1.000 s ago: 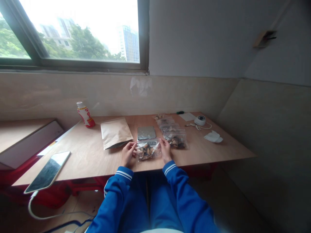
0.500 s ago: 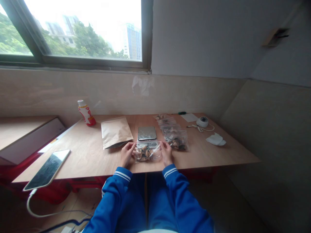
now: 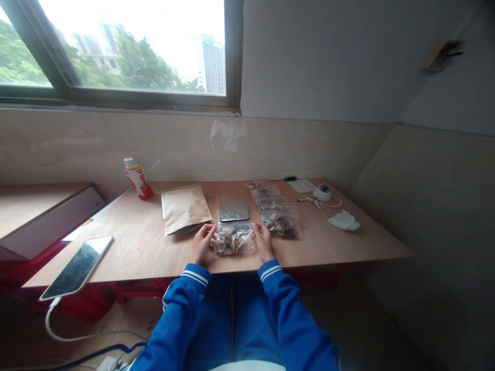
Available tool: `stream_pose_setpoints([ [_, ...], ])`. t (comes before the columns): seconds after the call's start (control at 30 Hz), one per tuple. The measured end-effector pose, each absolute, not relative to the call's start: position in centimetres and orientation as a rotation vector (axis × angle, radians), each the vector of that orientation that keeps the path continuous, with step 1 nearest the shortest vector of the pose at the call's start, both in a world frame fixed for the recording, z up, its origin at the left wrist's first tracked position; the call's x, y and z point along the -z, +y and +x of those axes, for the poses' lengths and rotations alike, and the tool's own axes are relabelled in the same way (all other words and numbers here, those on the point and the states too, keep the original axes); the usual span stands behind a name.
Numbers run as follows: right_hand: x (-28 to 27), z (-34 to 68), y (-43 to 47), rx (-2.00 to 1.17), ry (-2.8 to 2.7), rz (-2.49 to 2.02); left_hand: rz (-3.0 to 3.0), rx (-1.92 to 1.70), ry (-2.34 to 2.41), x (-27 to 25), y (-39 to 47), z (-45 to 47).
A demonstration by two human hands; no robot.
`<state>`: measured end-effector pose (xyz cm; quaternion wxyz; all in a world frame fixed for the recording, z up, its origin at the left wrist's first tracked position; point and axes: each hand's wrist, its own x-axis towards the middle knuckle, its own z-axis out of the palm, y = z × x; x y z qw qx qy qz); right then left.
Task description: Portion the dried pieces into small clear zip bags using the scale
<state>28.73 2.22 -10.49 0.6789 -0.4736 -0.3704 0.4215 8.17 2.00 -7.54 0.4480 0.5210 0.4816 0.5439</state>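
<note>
A clear zip bag (image 3: 233, 242) of brown and dark dried pieces is between my hands, near the table's front edge. My left hand (image 3: 202, 243) pinches its upper left corner. The upper right corner is gripped by my right hand (image 3: 263, 242), thumb and fingers together. Just behind the bag lies a small flat scale (image 3: 234, 211) with a shiny silver top. Left of the scale rests a brown paper pouch (image 3: 186, 210), its dark opening facing me. On the right, several filled zip bags (image 3: 284, 226) overlap in a row that runs toward the wall.
A phone (image 3: 77, 268) with a cable plugged in overhangs the table's (image 3: 154, 263) left front edge. A red-and-white bottle (image 3: 138, 179) stands at the back left. To the right are a white dome camera (image 3: 322, 192) with its cord and a crumpled tissue (image 3: 344, 220).
Both hands keep their hold on the bag's top corners. The bag has barely shifted, and the whole view has moved slightly.
</note>
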Motion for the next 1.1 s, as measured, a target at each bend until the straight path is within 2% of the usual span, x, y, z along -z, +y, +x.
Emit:
stream_pose_setpoints([
  [1.1,9.7,28.77,1.76,-1.015,-0.893,-1.053,1.278,-1.411,1.197,7.86,2.13,7.84],
])
